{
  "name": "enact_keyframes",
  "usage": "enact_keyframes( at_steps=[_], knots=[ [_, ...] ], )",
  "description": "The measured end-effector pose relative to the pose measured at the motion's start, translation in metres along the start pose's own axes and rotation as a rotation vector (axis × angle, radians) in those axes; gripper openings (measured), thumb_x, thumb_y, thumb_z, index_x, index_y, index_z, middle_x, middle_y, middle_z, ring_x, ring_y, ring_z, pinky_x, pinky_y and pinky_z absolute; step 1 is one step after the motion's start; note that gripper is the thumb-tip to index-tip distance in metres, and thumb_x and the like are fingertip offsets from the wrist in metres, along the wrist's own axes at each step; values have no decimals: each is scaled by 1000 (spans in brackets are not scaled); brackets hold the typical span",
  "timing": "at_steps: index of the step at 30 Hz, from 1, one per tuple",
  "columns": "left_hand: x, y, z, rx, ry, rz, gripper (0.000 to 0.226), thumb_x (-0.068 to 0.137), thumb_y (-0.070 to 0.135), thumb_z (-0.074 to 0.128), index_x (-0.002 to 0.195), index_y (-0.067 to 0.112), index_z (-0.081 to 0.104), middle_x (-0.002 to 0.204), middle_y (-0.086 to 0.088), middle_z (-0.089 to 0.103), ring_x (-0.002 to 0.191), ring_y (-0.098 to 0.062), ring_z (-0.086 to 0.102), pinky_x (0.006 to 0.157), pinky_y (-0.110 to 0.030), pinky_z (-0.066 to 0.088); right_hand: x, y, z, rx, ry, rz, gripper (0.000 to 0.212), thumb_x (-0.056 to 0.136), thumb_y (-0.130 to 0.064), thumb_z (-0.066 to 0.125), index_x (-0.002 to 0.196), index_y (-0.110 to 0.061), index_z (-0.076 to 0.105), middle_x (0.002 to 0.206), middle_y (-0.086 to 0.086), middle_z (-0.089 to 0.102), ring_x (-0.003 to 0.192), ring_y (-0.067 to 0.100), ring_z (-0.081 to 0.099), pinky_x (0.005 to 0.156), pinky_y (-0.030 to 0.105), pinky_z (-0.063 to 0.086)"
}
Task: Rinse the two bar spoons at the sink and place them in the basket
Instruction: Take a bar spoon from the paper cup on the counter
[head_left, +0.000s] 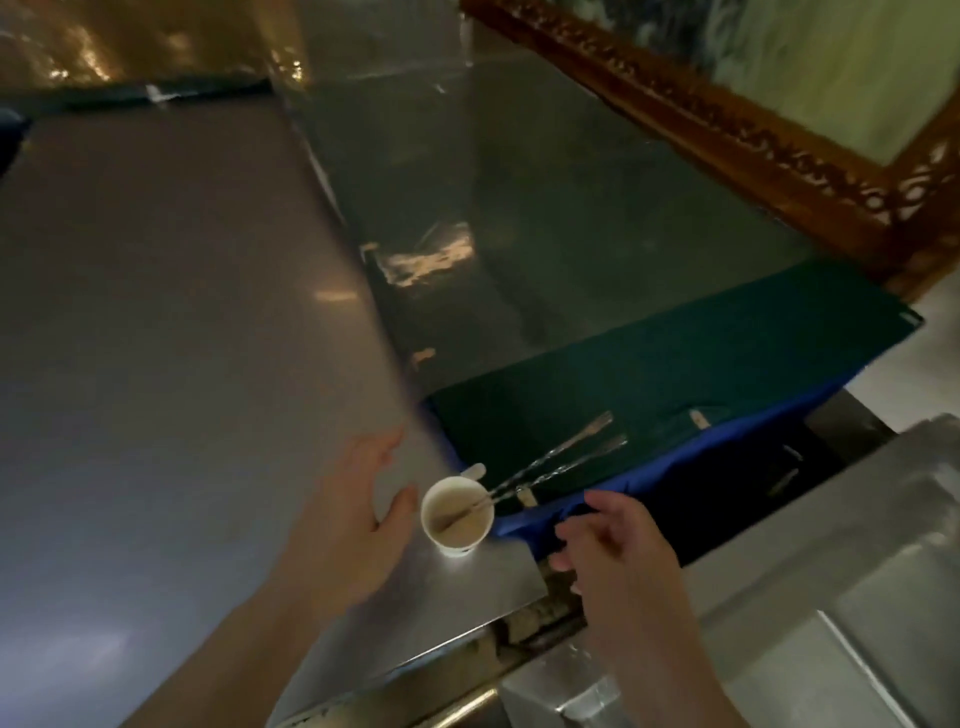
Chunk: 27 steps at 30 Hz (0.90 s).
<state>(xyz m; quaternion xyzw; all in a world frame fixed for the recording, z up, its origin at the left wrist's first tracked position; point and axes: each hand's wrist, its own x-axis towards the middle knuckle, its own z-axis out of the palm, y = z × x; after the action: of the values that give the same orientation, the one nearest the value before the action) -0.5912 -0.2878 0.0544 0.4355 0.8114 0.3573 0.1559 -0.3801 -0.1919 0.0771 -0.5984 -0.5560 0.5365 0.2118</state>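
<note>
- Here, the two bar spoons (540, 467) are seen standing together in a paper cup (457, 514), between the two hands, handles leaning away over a dark mat (675, 374).
- The left hand (358, 509) is held wide and empty beside the cup; the right hand (608, 545), loosely curled, holds nothing.
- The pick-up step is judged under way; next, both spoons must be gripped and carried to the sink, near the right hand.

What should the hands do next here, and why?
Probably the right hand should close on the two spoons leaning in the cup while the left hand steadies it: both hands are empty, and the spoons need rinsing.
</note>
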Motion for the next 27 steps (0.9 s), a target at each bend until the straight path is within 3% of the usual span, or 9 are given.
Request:
enact_keyframes(
  at_steps=[3, 6, 12, 17, 21, 25, 27],
  knots=[
    [-14, -26, 32, -116, -206, -165, 73, 77, 42, 70, 139, 41, 31, 133, 18, 46, 123, -6, 48, 103, -40, 42, 15, -9, 12, 1, -14, -21, 27, 89, -35, 65, 113, -37, 51, 88, -11, 71, 66, -7, 67, 62, 23, 47],
    [-23, -32, 55, -209, -318, -160, 86, 65, 60, 75, 137, 51, 27, 135, 27, 46, 123, 1, 47, 102, -36, 43, 25, -14, 21, -19, -18, -30, 10, 90, -39, 62, 98, -33, 63, 77, -7, 72, 58, -6, 64, 60, 22, 43],
    [-20, -30, 70, -293, -234, -179, 71, 63, 58, 79, 121, 61, 39, 121, 34, 53, 109, 15, 51, 81, -12, 42, 33, -14, 22, -95, 17, -77, 16, 95, -33, 57, 84, -29, 67, 69, -13, 72, 57, -4, 64, 61, 22, 45],
    [-16, -28, 67, -284, -234, -159, 65, 56, 74, 68, 114, 66, 39, 114, 41, 52, 106, 22, 47, 73, -7, 41, 24, -9, 14, -159, 15, -72, 19, 95, -30, 57, 80, -26, 68, 70, -20, 69, 61, -8, 62, 59, 22, 42],
    [-16, -29, 66, -277, -242, -153, 66, 58, 74, 67, 117, 65, 38, 117, 39, 52, 108, 23, 45, 72, -5, 40, 19, -10, 13, -183, 12, -59, 23, 96, -30, 55, 78, -27, 69, 68, -13, 69, 62, -9, 61, 59, 23, 42],
    [-15, -29, 64, -257, -244, -141, 62, 57, 78, 64, 111, 71, 36, 113, 40, 51, 106, 23, 45, 70, -4, 41, 20, -20, 13, -317, 4, -117, 22, 98, -32, 53, 81, -27, 65, 69, -8, 68, 64, -14, 60, 48, 10, 41],
    [-14, -29, 64, -244, -241, -135, 63, 55, 81, 60, 111, 72, 34, 113, 40, 50, 106, 23, 45, 70, -3, 41, 21, -25, 14, -342, -15, -118, 23, 98, -31, 52, 79, -26, 65, 70, -7, 69, 63, -12, 61, 52, 13, 42]
  ],
)
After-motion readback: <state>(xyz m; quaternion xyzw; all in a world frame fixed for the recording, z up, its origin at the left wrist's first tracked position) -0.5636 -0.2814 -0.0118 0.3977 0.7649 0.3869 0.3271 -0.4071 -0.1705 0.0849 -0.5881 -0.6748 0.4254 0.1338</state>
